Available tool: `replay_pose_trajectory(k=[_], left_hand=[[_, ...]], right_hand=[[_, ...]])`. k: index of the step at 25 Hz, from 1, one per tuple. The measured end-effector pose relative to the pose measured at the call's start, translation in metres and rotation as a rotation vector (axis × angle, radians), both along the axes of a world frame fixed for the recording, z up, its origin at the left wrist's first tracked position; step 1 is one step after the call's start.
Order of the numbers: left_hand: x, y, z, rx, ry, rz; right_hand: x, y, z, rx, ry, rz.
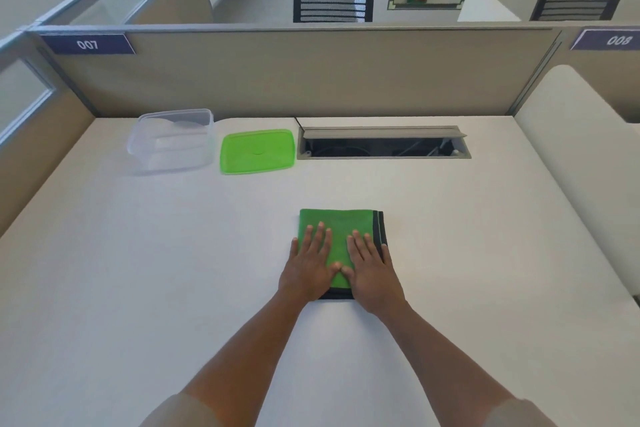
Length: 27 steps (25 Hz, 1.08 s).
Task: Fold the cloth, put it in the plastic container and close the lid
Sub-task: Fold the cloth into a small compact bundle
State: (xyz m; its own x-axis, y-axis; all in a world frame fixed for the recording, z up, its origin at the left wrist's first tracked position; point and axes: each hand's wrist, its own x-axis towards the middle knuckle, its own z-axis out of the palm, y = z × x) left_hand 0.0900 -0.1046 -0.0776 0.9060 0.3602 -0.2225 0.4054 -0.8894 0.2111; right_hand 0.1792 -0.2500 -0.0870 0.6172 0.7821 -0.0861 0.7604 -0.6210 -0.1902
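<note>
A green cloth [341,224] with a dark edge lies folded into a small rectangle at the middle of the white desk. My left hand [310,263] and my right hand [372,269] rest flat on top of it, side by side, fingers spread and thumbs touching. Neither hand grips anything. A clear plastic container [171,140] stands open at the far left of the desk. Its green lid [258,151] lies flat on the desk just to the right of it, apart from it.
An open cable hatch [382,144] is sunk into the desk at the back, right of the lid. A beige partition [294,73] closes off the far edge, with side panels left and right. Office chairs stand behind it.
</note>
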Motion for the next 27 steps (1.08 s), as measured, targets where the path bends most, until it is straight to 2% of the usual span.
replay_pose_trajectory(k=[7,9,12,14,20,27], left_hand=[[-0.004,0.005,0.005,-0.006,0.004,-0.030],[-0.010,0.010,0.013,-0.037,-0.061,-0.070],[-0.038,0.015,0.019,0.013,-0.251,-0.183],[-0.059,0.016,0.017,0.058,-0.308,-0.264],[-0.067,0.012,0.011,0.112,-0.268,-0.300],[-0.056,0.001,0.001,0.219,-0.338,-0.296]], right_hand=[[0.011,-0.013,-0.001,0.014,0.008,-0.063],[0.016,-0.016,0.009,0.060,0.030,-0.070],[0.019,-0.028,0.024,0.158,-0.016,0.072],[0.014,-0.038,0.029,0.174,-0.047,0.197],[0.003,-0.051,0.019,0.073,-0.056,0.251],[-0.009,-0.053,0.018,0.096,-0.129,0.259]])
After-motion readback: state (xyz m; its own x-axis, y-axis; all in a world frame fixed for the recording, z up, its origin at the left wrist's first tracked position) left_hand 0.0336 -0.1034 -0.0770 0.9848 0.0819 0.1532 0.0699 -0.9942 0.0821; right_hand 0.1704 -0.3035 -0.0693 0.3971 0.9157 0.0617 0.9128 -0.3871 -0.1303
